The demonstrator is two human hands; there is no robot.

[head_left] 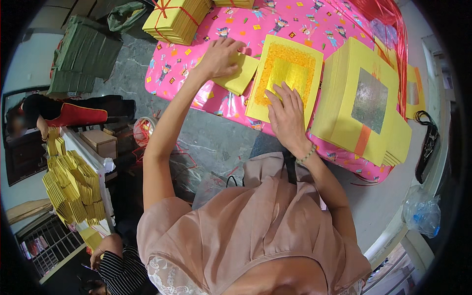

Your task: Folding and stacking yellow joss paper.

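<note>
A stack of yellow paper sheets lies on the pink table, its top sheet showing an orange patterned border around a gold foil rectangle. My right hand rests flat on the near part of this stack, fingers stretched out over the foil's lower edge. To its left sits a smaller folded yellow paper bundle. My left hand lies over the left side of that bundle, its fingers bent and apart; part of the bundle is hidden under it.
A tall stack of yellow paper with silver foil stands at the right. Yellow bundles tied with red string sit at the far left of the pink patterned tablecloth. Red strings hang at the right. Two other people work at left beside folded yellow paper.
</note>
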